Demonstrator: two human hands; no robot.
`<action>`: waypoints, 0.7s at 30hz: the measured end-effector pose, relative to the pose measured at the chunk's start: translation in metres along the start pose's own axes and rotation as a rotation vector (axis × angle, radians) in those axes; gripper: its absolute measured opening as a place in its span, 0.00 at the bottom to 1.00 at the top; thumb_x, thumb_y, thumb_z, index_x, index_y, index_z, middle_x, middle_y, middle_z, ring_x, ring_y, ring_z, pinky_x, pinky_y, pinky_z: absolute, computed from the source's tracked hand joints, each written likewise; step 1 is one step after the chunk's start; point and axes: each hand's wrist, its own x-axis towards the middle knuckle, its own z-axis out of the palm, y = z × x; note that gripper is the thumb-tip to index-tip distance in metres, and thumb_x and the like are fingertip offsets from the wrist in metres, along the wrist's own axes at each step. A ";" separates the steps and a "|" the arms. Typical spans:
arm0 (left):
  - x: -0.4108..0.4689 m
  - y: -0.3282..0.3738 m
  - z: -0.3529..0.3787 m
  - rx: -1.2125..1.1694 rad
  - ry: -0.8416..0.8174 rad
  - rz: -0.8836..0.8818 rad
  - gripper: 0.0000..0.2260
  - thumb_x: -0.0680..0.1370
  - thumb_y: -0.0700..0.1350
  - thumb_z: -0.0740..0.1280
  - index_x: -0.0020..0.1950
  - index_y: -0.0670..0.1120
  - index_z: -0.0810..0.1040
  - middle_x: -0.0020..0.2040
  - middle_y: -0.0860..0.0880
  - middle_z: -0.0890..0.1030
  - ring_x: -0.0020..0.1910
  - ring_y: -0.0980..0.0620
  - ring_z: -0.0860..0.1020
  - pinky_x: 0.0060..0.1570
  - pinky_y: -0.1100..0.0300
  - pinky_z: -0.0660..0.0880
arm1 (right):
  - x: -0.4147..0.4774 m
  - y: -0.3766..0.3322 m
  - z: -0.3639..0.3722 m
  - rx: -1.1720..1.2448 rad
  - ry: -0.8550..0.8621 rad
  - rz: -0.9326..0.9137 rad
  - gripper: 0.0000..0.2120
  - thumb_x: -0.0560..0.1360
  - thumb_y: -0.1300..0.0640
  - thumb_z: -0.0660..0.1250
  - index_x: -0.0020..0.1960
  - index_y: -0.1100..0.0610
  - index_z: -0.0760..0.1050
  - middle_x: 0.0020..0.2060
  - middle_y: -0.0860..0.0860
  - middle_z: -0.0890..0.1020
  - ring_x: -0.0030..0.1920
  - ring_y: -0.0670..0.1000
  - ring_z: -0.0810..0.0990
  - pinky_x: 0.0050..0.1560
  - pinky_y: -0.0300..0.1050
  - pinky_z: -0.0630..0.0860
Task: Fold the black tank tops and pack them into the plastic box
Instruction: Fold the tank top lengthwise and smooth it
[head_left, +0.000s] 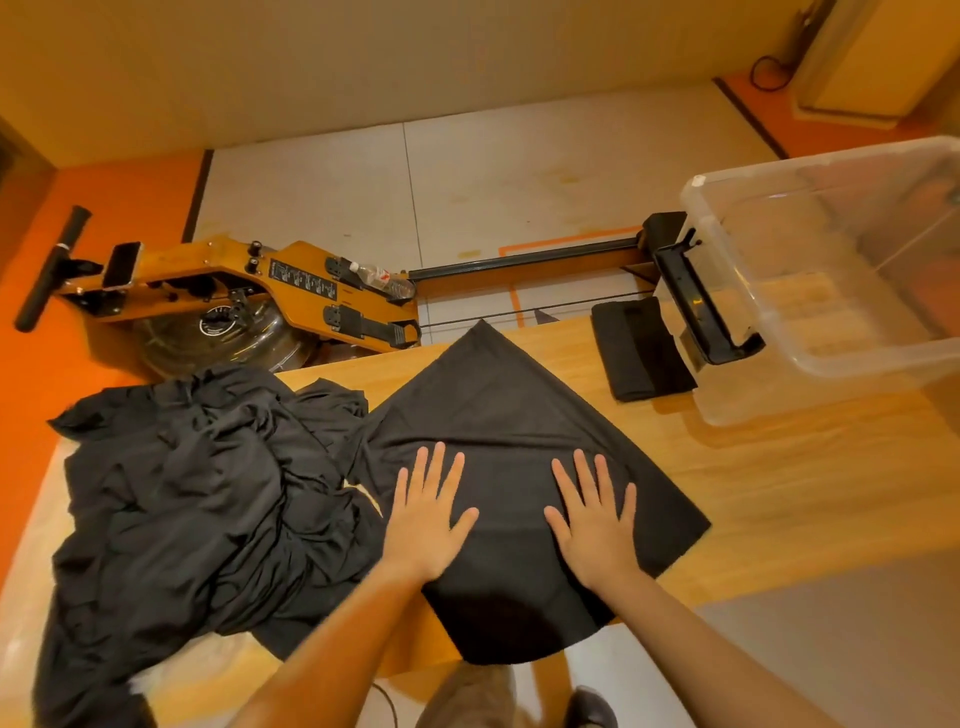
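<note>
Both hands, left hand (426, 525) and right hand (597, 525), press flat, fingers spread, on the limp black tank top (498, 415); pinch its far corners.

One spread tank top (498, 415), one folded tank top (641, 351), one plastic box (883, 358), one garment heap (192, 493) of unclear number, and two hands (left hand (426, 525), right hand (597, 525)) are counted.
</note>
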 end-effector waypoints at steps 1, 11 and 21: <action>0.009 -0.007 -0.011 0.013 -0.057 0.036 0.35 0.74 0.67 0.38 0.77 0.55 0.37 0.78 0.50 0.37 0.75 0.52 0.31 0.73 0.53 0.31 | -0.006 -0.007 0.001 0.008 -0.017 0.041 0.31 0.72 0.35 0.29 0.73 0.44 0.30 0.77 0.49 0.36 0.73 0.51 0.28 0.71 0.61 0.33; -0.003 -0.028 -0.032 0.045 0.295 -0.202 0.27 0.81 0.55 0.48 0.78 0.45 0.56 0.79 0.45 0.56 0.78 0.46 0.52 0.75 0.49 0.44 | 0.014 -0.019 -0.012 -0.130 0.118 -0.162 0.29 0.76 0.41 0.50 0.73 0.51 0.65 0.73 0.56 0.67 0.74 0.59 0.59 0.70 0.57 0.52; -0.028 -0.085 -0.017 -0.003 0.233 -0.511 0.27 0.83 0.51 0.55 0.79 0.46 0.49 0.80 0.49 0.47 0.78 0.51 0.44 0.72 0.48 0.58 | 0.033 -0.022 0.005 -0.173 0.026 -0.202 0.29 0.80 0.38 0.37 0.77 0.47 0.55 0.75 0.54 0.63 0.75 0.58 0.55 0.68 0.66 0.48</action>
